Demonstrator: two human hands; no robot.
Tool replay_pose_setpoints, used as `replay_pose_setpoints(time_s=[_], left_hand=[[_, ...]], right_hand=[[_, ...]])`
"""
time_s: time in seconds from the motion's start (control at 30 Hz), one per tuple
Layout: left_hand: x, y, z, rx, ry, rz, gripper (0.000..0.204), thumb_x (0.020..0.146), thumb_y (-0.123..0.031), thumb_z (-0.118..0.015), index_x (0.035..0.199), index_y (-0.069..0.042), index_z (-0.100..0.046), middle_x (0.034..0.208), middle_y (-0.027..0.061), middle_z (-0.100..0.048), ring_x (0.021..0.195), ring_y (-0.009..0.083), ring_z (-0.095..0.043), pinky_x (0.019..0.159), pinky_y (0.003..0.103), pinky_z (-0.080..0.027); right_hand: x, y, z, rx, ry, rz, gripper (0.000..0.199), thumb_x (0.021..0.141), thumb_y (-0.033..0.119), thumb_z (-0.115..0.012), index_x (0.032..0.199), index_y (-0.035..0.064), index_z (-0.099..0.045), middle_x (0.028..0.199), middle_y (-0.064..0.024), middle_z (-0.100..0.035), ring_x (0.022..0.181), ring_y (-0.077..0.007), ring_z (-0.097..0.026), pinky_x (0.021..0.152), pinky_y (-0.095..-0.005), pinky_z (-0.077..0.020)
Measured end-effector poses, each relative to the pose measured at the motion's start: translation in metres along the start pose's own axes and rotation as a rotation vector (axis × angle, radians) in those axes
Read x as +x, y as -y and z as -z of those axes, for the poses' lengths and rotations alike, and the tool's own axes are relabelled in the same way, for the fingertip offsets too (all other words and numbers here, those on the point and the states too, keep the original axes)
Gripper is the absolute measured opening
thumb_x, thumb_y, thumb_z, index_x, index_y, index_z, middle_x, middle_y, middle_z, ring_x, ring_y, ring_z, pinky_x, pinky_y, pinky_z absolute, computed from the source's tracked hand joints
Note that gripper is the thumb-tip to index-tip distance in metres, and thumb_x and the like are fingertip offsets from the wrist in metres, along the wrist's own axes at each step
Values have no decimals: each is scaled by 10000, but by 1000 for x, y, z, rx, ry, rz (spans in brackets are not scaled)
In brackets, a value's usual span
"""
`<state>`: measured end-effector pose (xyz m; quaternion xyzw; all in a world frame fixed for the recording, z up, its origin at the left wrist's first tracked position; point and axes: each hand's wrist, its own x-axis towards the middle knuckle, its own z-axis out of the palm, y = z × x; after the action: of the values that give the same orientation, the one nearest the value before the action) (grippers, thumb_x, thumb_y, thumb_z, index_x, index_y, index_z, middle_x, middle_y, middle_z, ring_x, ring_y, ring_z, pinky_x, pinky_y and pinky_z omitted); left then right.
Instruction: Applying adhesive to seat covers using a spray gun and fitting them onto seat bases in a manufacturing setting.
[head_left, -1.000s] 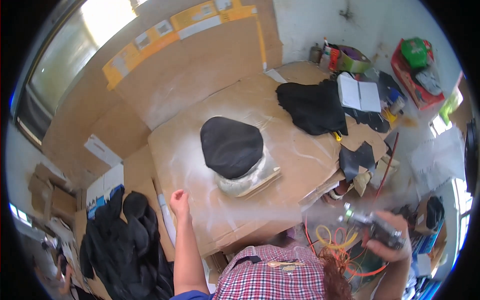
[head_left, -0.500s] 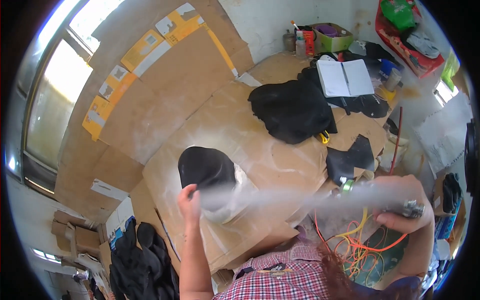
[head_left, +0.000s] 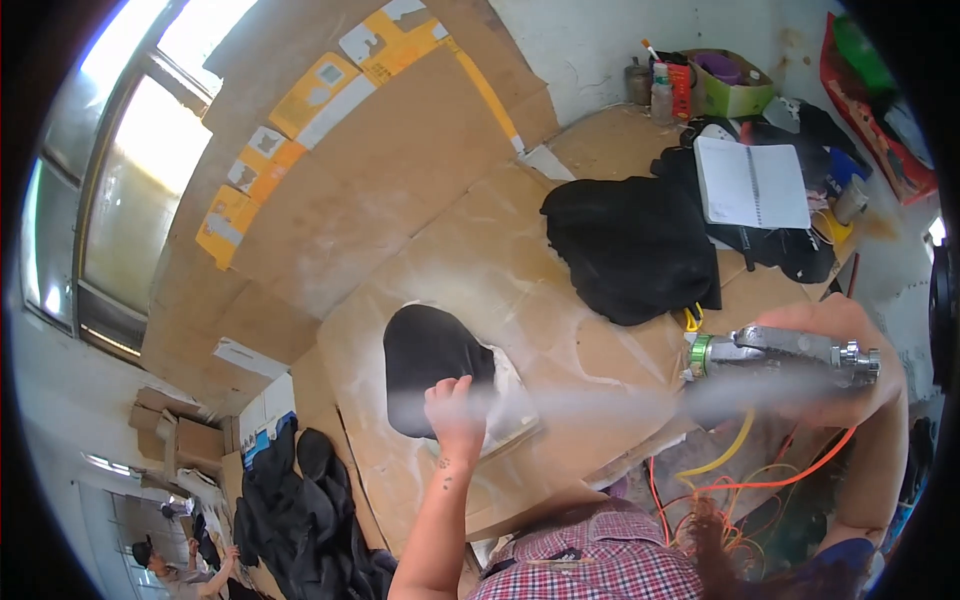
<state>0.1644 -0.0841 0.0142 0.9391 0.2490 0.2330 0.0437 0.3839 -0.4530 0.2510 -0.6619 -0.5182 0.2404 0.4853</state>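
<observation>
My left hand (head_left: 456, 416), its fingers curled together, lies over the near right part of a black sheet piece (head_left: 428, 360). A pale streak blurs the fingertips, so what they pinch, if anything, cannot be made out. The black piece has a rounded far edge and lies on a whitish pad (head_left: 512, 392) on the cardboard-covered table. Wrapped in my right hand (head_left: 838, 330) is a metal spray gun (head_left: 790, 352) with a green ring, its nozzle pointing left toward the black piece. The pale blurred streak (head_left: 590, 404) runs between the gun and my left hand.
Cardboard (head_left: 400, 170) lines the wall behind the table. At the back right are a black fabric pile (head_left: 630, 250), an open notebook (head_left: 752, 182) and a green box (head_left: 740, 96). Orange and yellow hoses (head_left: 775, 485) hang near my right arm. Black fabric (head_left: 310, 510) lies left; another person (head_left: 185, 575) is beyond.
My left hand has moved right, from the black piece's near left edge to over its near right part. The spray gun has been raised slightly in my right hand. The whole view has shifted.
</observation>
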Motion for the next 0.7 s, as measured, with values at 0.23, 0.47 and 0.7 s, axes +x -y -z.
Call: replay_pose_setpoints(time_s=[0.23, 0.47, 0.7], left_hand=[[7, -19, -4, 29, 16, 32, 342, 663, -49, -664, 1003, -65, -626, 989, 85, -557, 946, 296, -489, 810, 409, -411], [-33, 10, 20, -32, -18, 158, 639, 722, -236, -672, 1262, 6, -431, 1273, 222, -449, 1212, 393, -370, 1027, 512, -250], [-41, 13, 11, -70, 134, 113, 687, 750, -332, -629, 1281, 39, -400, 1343, 240, -378, 1272, 417, -298, 1061, 525, -191]], right_hand=[[43, -5, -27, -11, -91, 44, 517, 653, 45, -690, 1148, -25, -559, 878, -100, -673, 710, -123, -621, 655, -251, -488], [73, 21, -67, 12, -54, 44, 511, 692, 14, -660, 1185, -16, -528, 951, -93, -650, 793, -124, -587, 717, -252, -465], [105, 95, -141, 52, 51, -78, 481, 713, 6, -652, 1179, -3, -536, 907, -72, -640, 769, -84, -563, 680, -232, -456]])
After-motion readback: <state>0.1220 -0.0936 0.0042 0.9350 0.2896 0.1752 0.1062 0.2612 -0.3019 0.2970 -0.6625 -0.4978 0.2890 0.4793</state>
